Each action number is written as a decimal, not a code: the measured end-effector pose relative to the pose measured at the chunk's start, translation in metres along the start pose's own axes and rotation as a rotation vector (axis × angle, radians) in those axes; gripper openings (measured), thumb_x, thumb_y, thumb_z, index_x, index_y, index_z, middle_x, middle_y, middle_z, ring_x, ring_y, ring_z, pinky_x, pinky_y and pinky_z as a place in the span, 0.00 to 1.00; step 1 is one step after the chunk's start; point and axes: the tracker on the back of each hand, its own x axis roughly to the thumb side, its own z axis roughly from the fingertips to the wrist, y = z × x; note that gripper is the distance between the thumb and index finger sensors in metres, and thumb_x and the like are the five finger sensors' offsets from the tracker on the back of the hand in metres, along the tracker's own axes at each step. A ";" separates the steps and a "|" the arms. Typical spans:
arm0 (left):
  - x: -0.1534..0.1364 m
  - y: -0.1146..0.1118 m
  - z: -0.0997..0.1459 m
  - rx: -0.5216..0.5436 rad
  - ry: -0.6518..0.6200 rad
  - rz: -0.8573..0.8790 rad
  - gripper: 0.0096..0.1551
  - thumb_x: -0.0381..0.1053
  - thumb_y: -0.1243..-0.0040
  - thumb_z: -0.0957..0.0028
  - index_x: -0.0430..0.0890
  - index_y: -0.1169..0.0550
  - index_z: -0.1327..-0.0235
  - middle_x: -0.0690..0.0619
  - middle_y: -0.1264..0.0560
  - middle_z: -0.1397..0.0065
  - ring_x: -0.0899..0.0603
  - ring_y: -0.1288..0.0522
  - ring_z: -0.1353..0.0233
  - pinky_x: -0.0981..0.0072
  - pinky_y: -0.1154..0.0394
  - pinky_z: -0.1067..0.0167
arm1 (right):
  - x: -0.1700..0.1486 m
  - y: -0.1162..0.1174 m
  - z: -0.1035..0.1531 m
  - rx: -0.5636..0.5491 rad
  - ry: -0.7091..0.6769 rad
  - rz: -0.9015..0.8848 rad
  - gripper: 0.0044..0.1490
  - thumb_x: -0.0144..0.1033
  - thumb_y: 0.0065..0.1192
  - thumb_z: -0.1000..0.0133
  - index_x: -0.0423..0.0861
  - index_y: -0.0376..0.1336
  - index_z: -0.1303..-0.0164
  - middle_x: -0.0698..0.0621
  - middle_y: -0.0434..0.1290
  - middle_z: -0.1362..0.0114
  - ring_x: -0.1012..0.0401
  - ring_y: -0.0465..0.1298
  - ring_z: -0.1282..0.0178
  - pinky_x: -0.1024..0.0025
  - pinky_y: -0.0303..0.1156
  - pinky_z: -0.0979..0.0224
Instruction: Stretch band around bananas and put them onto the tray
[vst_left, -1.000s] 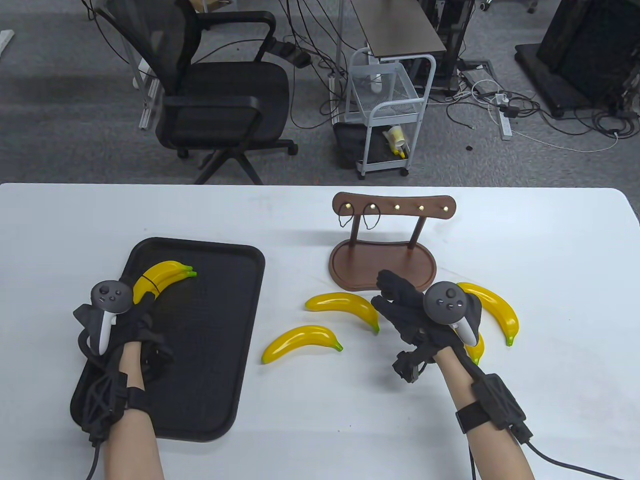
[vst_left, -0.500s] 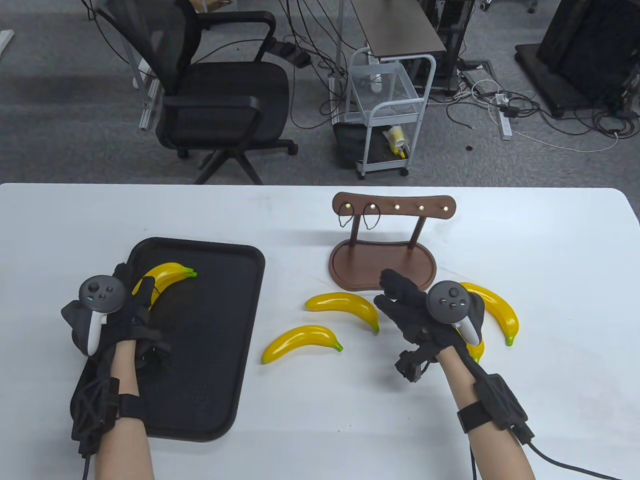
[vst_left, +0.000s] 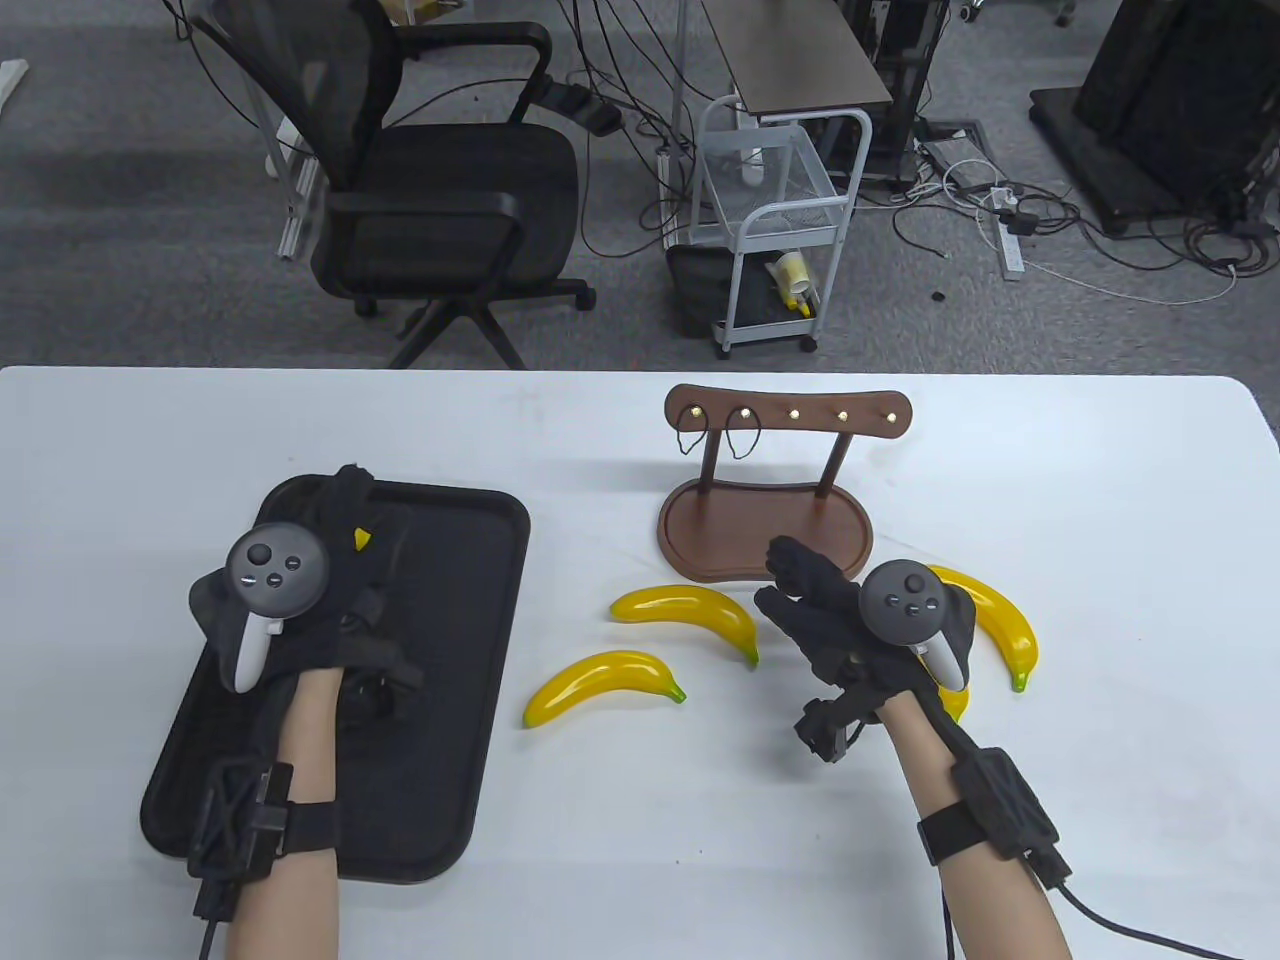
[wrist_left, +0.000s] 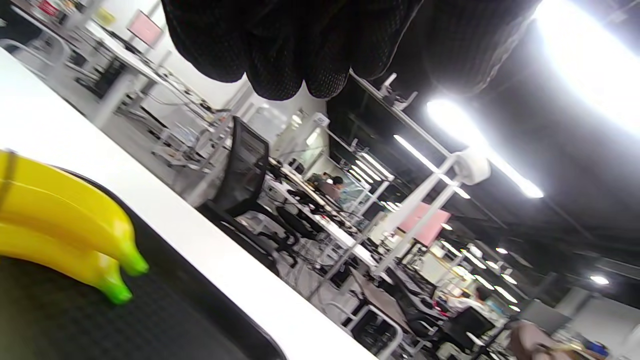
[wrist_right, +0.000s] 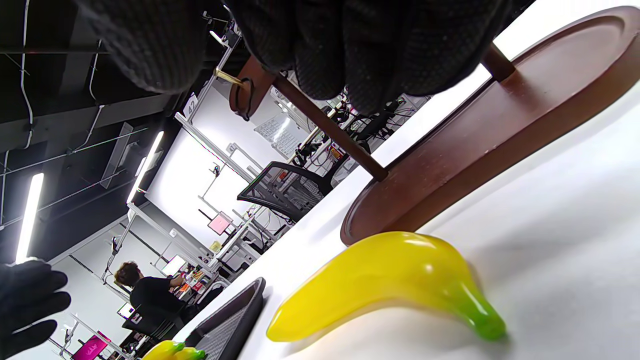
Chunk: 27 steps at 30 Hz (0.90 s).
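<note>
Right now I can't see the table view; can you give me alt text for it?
The left hand hovers over a black tray, covering banded bananas. The right hand hangs open beside two loose bananas, with more bananas behind it near a wooden hook stand.

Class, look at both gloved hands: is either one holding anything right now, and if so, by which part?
Nothing is held. The left hand hovers open over the banded bananas on the tray; the right hand is open too.

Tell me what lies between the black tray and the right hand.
In the table view, two loose bananas lie on the white table between the tray and the right hand.
</note>
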 end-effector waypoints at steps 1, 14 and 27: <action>0.007 -0.004 0.002 -0.013 -0.023 0.009 0.37 0.63 0.48 0.33 0.51 0.41 0.16 0.48 0.40 0.10 0.34 0.37 0.14 0.38 0.39 0.21 | 0.000 0.000 0.000 -0.001 0.001 0.000 0.44 0.52 0.57 0.38 0.40 0.52 0.17 0.39 0.63 0.18 0.40 0.69 0.25 0.44 0.69 0.31; 0.048 -0.065 0.017 -0.177 -0.206 -0.024 0.37 0.65 0.50 0.33 0.52 0.42 0.15 0.50 0.41 0.10 0.36 0.37 0.14 0.40 0.40 0.20 | -0.004 -0.003 -0.001 -0.025 0.023 -0.012 0.44 0.52 0.58 0.38 0.40 0.52 0.18 0.38 0.63 0.19 0.40 0.70 0.25 0.43 0.69 0.32; 0.037 -0.109 0.018 -0.374 -0.253 0.074 0.38 0.67 0.51 0.33 0.54 0.45 0.15 0.53 0.43 0.09 0.38 0.39 0.12 0.44 0.43 0.16 | -0.007 -0.002 -0.027 -0.106 0.165 -0.185 0.44 0.49 0.61 0.40 0.40 0.54 0.19 0.38 0.65 0.20 0.40 0.71 0.27 0.44 0.70 0.33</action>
